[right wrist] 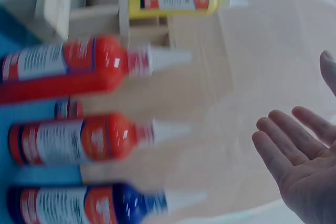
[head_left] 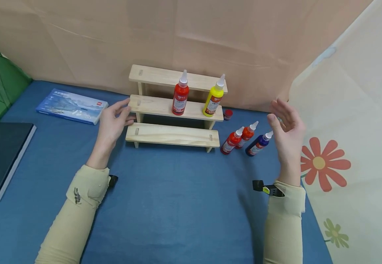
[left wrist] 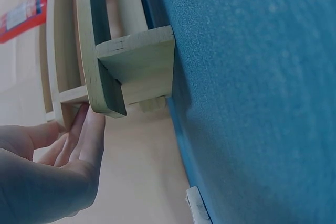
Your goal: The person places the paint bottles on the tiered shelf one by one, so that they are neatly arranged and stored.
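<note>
A three-tier wooden display stand stands on the blue cloth. My left hand holds the left end of its middle board, the thumb on one side and fingers on the other in the left wrist view. On that middle tier stand a red paint bottle and a yellow paint bottle, nozzles up. Two more red bottles, one in front of the other, and a blue bottle stand right of the stand. Beside them my right hand is raised with nothing in it, fingers apart from the bottles.
A small red-capped jar is behind the loose bottles. A blue-and-white box lies left of the stand, and a dark notebook lies at the far left. A brown paper wall rises behind the stand.
</note>
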The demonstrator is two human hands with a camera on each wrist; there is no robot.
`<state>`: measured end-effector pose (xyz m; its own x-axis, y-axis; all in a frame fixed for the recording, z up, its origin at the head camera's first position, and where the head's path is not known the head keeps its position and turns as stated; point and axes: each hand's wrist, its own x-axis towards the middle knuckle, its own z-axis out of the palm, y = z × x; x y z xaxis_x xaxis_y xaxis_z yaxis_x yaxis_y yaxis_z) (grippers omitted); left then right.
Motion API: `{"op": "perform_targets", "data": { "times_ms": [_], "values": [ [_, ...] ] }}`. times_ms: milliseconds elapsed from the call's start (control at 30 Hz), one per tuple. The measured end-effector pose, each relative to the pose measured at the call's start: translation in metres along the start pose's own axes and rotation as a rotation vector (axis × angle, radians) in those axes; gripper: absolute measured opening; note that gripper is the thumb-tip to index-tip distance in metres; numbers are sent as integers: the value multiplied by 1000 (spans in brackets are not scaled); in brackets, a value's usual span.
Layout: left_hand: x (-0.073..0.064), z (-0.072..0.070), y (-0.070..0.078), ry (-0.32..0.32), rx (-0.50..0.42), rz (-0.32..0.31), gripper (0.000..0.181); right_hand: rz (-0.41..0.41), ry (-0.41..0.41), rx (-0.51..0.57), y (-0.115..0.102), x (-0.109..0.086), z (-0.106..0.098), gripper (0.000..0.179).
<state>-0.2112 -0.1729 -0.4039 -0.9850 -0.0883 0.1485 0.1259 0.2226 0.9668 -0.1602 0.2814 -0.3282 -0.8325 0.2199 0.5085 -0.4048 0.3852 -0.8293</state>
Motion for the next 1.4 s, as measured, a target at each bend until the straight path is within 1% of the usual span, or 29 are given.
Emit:
{"op": "perform_targets", "data": {
  "times_ms": [100, 167, 300, 400, 500, 633, 833, 1000, 1167, 1400],
  "values": [
    [0, -1, 0, 4, 10, -7, 46, 33, 29, -7, 5, 1, -9, 46],
    [1, -3, 0, 7, 20, -9, 46, 47, 38, -34, 9, 1, -13, 47],
    [1, -7, 0, 15, 25, 0, 46, 84, 42, -83, 19, 0, -20, 50],
    [3, -8, 1, 15, 24, -2, 46, 133, 36, -87, 27, -2, -23, 52],
    [3, -8, 1, 15, 28, -9, 47, 189, 10, -104, 36, -4, -27, 55],
    [2, -7, 1, 16, 25, -5, 47, 229, -35, -130, 49, -7, -31, 57],
    [2, -6, -1, 15, 22, -3, 46, 264, -88, -116, 65, -14, -35, 56],
    [3, -3, -1, 12, 26, -13, 46, 307, -140, -138, 77, -20, -37, 59],
    [1, -1, 1, 13, 33, -19, 46, 354, -164, -154, 86, -24, -36, 62],
    [1, 1, 0, 7, 29, -13, 46, 383, -192, -155, 94, -28, -35, 62]
  ]
}}
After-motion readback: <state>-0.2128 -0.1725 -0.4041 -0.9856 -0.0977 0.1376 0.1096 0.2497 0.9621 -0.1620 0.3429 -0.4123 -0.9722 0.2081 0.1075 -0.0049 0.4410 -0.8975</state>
